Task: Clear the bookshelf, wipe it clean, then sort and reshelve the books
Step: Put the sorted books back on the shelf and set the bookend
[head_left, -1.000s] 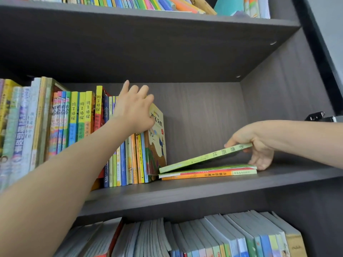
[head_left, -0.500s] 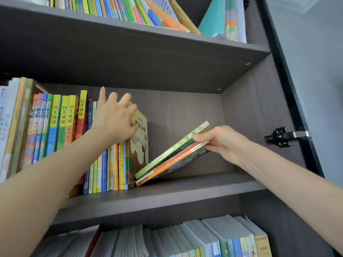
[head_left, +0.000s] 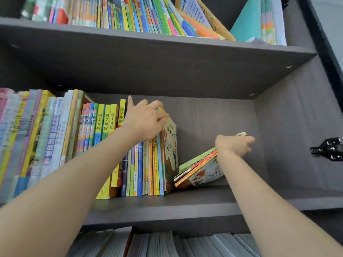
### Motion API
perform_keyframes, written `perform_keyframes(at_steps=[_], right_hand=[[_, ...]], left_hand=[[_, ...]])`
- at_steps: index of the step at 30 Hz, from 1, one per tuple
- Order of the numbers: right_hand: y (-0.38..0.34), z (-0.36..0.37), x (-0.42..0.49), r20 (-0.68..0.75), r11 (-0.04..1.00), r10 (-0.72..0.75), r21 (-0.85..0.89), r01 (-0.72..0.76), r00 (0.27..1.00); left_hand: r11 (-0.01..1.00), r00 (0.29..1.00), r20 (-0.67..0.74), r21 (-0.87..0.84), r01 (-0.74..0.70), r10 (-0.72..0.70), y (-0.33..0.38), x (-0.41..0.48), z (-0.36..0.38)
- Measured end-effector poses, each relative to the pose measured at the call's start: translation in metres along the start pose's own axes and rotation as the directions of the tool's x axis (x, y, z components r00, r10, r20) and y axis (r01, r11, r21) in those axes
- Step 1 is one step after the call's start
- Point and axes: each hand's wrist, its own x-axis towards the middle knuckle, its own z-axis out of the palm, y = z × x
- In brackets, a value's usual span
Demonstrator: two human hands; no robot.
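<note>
My left hand (head_left: pixel 144 123) curls over the upright row (head_left: pixel 141 164), right hand (head_left: pixel 233 145) pinches the tilted stack (head_left: pixel 202 169) (thin, glossy books): if that pinch slackens, they could fan out and slide.

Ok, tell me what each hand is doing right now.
Left hand: fingers curled over the end upright book.
Right hand: grips the leaning stack of thin books.

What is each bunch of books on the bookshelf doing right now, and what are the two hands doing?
upright row, standing on the middle shelf.
thin books, small tilted stack, lower edge on the shelf, top edge raised.
left hand, fingers curled over the top of the upright row's right end.
right hand, grips the thin books' raised edge.
top-shelf books, leaning.
</note>
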Motion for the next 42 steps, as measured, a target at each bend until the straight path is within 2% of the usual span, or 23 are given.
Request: perform_keyframes(at_steps=[2, 4, 6, 8, 10, 11, 13, 15, 16, 18, 19, 21, 24, 26, 28, 30, 33, 34, 38, 42], right_hand=[[0.003, -0.003, 0.009, 0.057, 0.984, 0.161, 0.064, -0.164, 0.985], [0.008, -0.003, 0.011, 0.116, 0.978, 0.171, 0.102, -0.183, 0.978], [0.009, -0.003, 0.005, 0.063, 0.995, 0.095, 0.013, -0.096, 0.993], [0.001, -0.001, -0.008, 0.031, 0.996, -0.04, -0.073, 0.042, 0.999], [-0.014, 0.01, -0.031, 0.136, 0.97, -0.226, -0.056, 0.235, 0.965], [-0.021, 0.018, -0.043, 0.224, 0.935, -0.332, -0.053, 0.352, 0.916], [-0.034, 0.038, -0.065, 0.429, 0.812, -0.514, -0.036, 0.583, 0.743], [-0.038, 0.052, -0.076, 0.605, 0.713, -0.556, -0.005, 0.701, 0.57], [-0.038, 0.055, -0.073, 0.685, 0.721, -0.506, 0.003, 0.693, 0.524], [-0.031, 0.049, -0.062, 0.845, 0.8, -0.343, 0.034, 0.599, 0.411], [-0.026, 0.047, -0.057, 0.894, 0.831, -0.296, 0.067, 0.553, 0.337], [-0.021, 0.038, -0.052, 0.927, 0.876, -0.264, 0.115, 0.469, 0.267], [-0.022, 0.045, -0.053, 0.92, 0.866, -0.289, 0.134, 0.481, 0.265], [-0.019, 0.053, -0.061, 0.899, 0.806, -0.351, 0.148, 0.574, 0.262], [-0.012, 0.061, -0.066, 0.87, 0.713, -0.419, 0.139, 0.687, 0.26], [-0.012, 0.06, -0.065, 0.859, 0.657, -0.467, 0.177, 0.733, 0.211], [-0.021, 0.051, -0.049, 0.921, 0.639, -0.376, 0.18, 0.748, 0.099], [-0.021, 0.047, -0.046, 0.932, 0.622, -0.353, 0.165, 0.766, 0.086], [-0.001, 0.034, -0.049, 0.905, 0.508, -0.412, 0.132, 0.851, 0.106], [0.004, 0.027, -0.051, 0.91, 0.515, -0.388, 0.079, 0.853, 0.15]], left_hand=[[0.999, 0.999, 0.036, 0.002, -0.034, 0.034, -0.008, -0.004, -0.003], [0.999, 0.998, 0.048, -0.012, -0.039, 0.039, -0.011, -0.008, -0.002], [0.999, 0.999, 0.039, -0.026, -0.019, 0.02, -0.01, -0.012, 0.001], [0.999, 1.0, 0.028, -0.037, -0.007, 0.008, -0.008, -0.014, 0.004], [0.998, 1.0, 0.014, -0.059, 0.0, 0.001, -0.009, -0.015, 0.006], [0.997, 1.0, 0.002, -0.074, 0.004, -0.004, -0.009, -0.015, 0.007], [0.993, 0.998, -0.061, -0.111, 0.027, -0.034, -0.008, -0.016, 0.007], [0.975, 0.973, -0.175, -0.185, 0.121, -0.154, -0.007, -0.024, 0.005], [0.951, 0.942, -0.224, -0.237, 0.197, -0.25, -0.008, -0.031, 0.004], [0.902, 0.875, -0.276, -0.295, 0.316, -0.397, -0.013, -0.047, 0.005], [0.893, 0.855, -0.295, -0.286, 0.347, -0.426, -0.022, -0.054, 0.005], [0.905, 0.881, -0.255, -0.262, 0.335, -0.399, -0.039, -0.053, -0.001], [0.923, 0.948, -0.037, -0.241, 0.299, -0.317, -0.062, -0.034, -0.015], [0.933, 0.955, 0.016, -0.21, 0.293, -0.297, -0.07, -0.027, -0.02], [0.948, 0.958, -0.043, -0.162, 0.273, -0.283, -0.074, -0.027, -0.019], [0.956, 0.957, -0.102, -0.142, 0.258, -0.273, -0.078, -0.026, -0.015], [0.946, 0.943, -0.174, -0.212, 0.245, -0.283, -0.081, -0.019, -0.007], [0.939, 0.936, -0.186, -0.232, 0.253, -0.298, -0.079, -0.018, -0.004], [0.976, 0.938, -0.27, -0.076, 0.206, -0.219, -0.067, -0.028, 0.013], [0.985, 0.939, -0.307, 0.024, 0.171, -0.155, -0.059, -0.047, 0.018]])
